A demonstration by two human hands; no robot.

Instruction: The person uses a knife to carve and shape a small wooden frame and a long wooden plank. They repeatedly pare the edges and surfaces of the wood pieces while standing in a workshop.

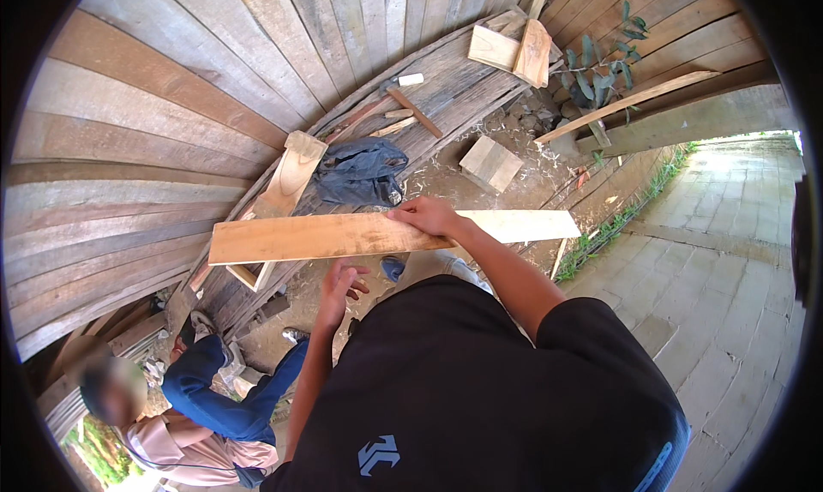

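Note:
A long, flat wooden board lies crosswise in front of me. My right hand grips it near its right end, fingers over the upper edge. A paler board extends to the right beyond that hand; whether the two are joined or only overlap is not clear. Just below the first board's lower edge is my left hand, its fingers apart and holding nothing. Past the board, a dark blue cloth is heaped on the weathered plank bench, beside an upright wooden piece.
A seated person in blue trousers is at the lower left. A wooden block rests on the shaving-strewn ground. Wood pieces and a thin strip lie on the bench. Plank walls rise behind; a paved path runs right.

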